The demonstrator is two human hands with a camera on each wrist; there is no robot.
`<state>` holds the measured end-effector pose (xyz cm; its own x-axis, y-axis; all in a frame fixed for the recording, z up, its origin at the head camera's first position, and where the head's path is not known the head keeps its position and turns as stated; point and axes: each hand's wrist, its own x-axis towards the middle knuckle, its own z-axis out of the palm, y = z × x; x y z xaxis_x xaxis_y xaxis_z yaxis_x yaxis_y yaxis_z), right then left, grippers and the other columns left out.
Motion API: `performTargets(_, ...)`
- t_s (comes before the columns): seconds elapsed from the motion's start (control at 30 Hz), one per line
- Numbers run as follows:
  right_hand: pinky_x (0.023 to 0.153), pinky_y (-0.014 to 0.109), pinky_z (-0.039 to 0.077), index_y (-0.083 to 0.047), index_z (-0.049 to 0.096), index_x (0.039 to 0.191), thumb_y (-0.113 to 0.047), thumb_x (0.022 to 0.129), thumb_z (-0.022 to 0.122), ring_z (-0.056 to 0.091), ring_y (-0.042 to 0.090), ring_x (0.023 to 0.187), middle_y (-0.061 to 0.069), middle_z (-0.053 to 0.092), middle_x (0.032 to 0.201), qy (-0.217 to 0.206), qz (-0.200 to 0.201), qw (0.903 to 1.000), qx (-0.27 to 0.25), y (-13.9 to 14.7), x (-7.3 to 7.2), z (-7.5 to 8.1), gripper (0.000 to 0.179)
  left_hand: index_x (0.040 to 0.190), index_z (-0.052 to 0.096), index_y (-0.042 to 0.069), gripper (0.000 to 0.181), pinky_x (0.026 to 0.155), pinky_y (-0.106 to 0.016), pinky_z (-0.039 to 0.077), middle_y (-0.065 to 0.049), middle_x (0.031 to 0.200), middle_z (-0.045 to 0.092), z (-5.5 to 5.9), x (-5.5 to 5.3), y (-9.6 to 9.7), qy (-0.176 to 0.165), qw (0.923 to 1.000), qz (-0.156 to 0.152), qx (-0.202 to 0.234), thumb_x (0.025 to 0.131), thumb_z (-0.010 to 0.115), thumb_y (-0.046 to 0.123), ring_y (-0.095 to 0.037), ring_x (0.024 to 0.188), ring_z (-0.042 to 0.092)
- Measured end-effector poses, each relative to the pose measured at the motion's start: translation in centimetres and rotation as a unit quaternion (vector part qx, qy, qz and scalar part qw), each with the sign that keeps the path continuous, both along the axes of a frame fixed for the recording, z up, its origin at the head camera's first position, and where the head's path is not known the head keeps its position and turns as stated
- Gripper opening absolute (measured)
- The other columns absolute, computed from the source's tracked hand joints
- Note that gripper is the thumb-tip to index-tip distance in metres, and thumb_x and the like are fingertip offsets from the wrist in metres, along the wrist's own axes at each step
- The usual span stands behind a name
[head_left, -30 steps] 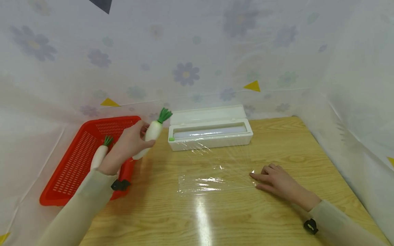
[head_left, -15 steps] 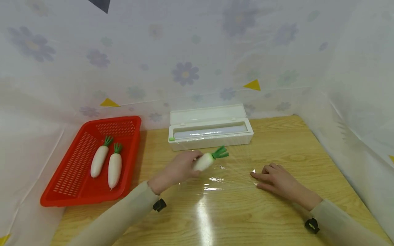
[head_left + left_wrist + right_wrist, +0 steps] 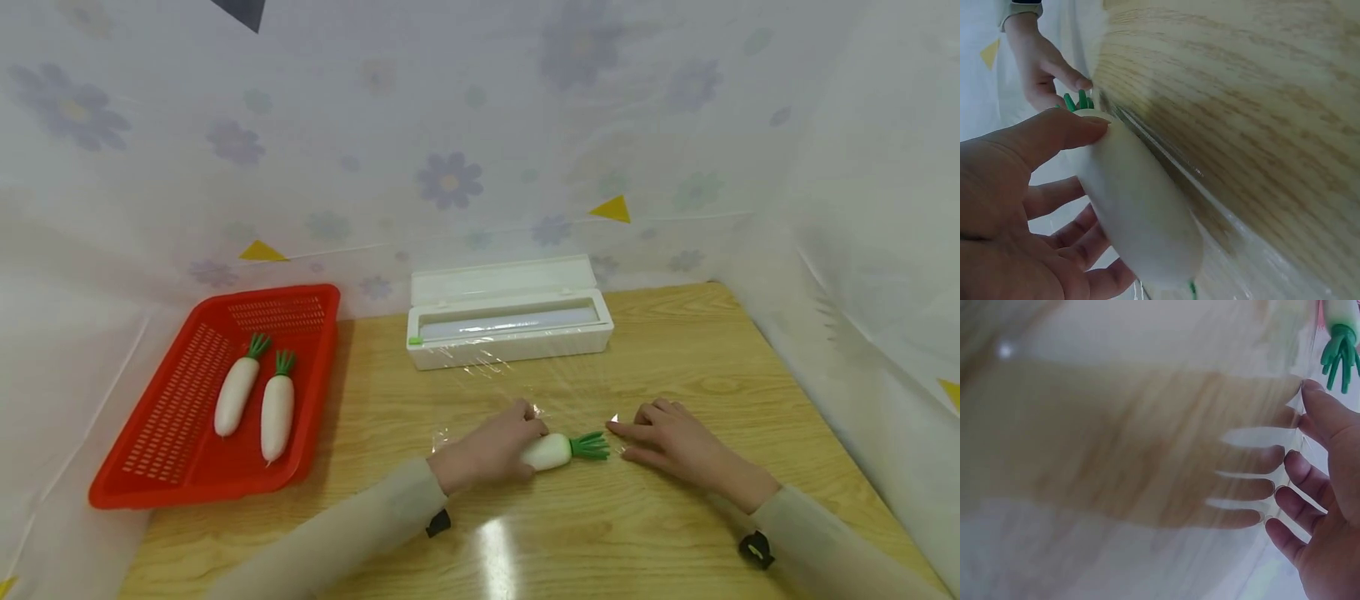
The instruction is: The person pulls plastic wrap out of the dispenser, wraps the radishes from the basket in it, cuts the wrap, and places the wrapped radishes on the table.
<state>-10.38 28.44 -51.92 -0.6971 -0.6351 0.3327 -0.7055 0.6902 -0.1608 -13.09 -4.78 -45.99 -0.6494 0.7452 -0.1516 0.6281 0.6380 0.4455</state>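
White radish (image 3: 549,452), one: lower centre of the head view, green leaves to the right, body clasped between thumb and fingers of our left hand (image 3: 491,450); whether it rests fully on the film, we cannot tell. Clear film (image 3: 572,388), one sheet: drawn from the white box (image 3: 517,348) at centre, its right corner under the extended fingertips of our right hand (image 3: 678,446), lower right, clamped on nothing. For this placing, we judge it best to set the radish down level and loosen the left fingers gently, the right fingertips pressing lightly against wrinkles.
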Motion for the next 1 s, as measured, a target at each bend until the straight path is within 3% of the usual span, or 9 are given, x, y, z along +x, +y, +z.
performTargets(0.17,0.070,0.028,0.036,-0.017,0.075,0.130,-0.029,0.086,0.084,0.041,0.005,0.083,-0.012,0.056,0.091,0.001,0.003,1.0000,0.003,0.0,-0.1,0.0,0.046,0.136,0.066,0.007,0.052,0.085,-0.023,0.048,-0.005,0.116,0.057,-0.1,0.1,-0.2,-0.005,0.9998,-0.017,-0.008,0.087,0.082,0.015,-0.010,0.094,0.051)
performTargets(0.33,0.070,0.028,0.036,-0.017,0.075,0.130,-0.028,0.086,0.084,0.040,0.004,0.084,-0.013,0.055,0.091,0.000,0.003,1.0000,0.001,0.0,-0.1,0.1,0.046,0.134,0.066,0.008,0.048,0.085,-0.021,0.047,-0.002,0.117,0.062,-0.5,-0.5,-0.5,-0.020,0.9994,-0.025,0.011,0.089,0.080,0.017,-0.008,0.097,0.054)
performTargets(0.5,0.069,0.027,0.036,-0.016,0.075,0.130,-0.027,0.086,0.084,0.040,0.004,0.083,-0.013,0.056,0.090,0.000,0.004,1.0000,-0.002,0.1,-0.1,0.0,0.046,0.122,0.064,0.013,0.033,0.091,-0.024,0.050,-0.001,0.119,0.070,-1.0,-1.1,-1.0,-0.041,0.9977,-0.006,0.055,0.093,0.079,0.020,-0.011,0.105,0.063)
performTargets(0.8,0.073,0.031,0.037,-0.019,0.075,0.130,-0.028,0.088,0.083,0.041,0.005,0.085,-0.016,0.054,0.090,-0.004,0.007,0.9999,-0.007,0.1,-0.2,0.0,0.044,0.126,0.071,0.007,0.031,0.091,-0.027,0.053,-0.003,0.115,0.070,-1.3,-2.2,-2.1,-0.075,0.9906,0.051,0.103,0.101,0.071,0.026,-0.013,0.103,0.064)
performTargets(0.9,0.074,0.031,0.038,-0.019,0.076,0.130,-0.028,0.088,0.083,0.041,0.005,0.085,-0.016,0.054,0.090,-0.004,0.007,0.9999,-0.006,0.1,-0.2,0.0,0.043,0.121,0.070,0.008,0.024,0.092,-0.029,0.054,-0.004,0.114,0.072,-1.4,-2.4,-2.2,-0.062,0.9875,0.070,0.127,0.103,0.067,0.024,-0.015,0.103,0.066)
performTargets(1.0,0.074,0.031,0.038,-0.019,0.076,0.129,-0.028,0.088,0.083,0.041,0.005,0.085,-0.016,0.054,0.089,-0.002,0.008,1.0000,-0.006,0.1,-0.2,0.0,0.043,0.118,0.072,0.008,0.019,0.095,-0.034,0.054,-0.005,0.115,0.073,-1.6,-2.6,-2.2,-0.023,0.9876,0.080,0.133,0.106,0.063,0.020,-0.018,0.106,0.068)
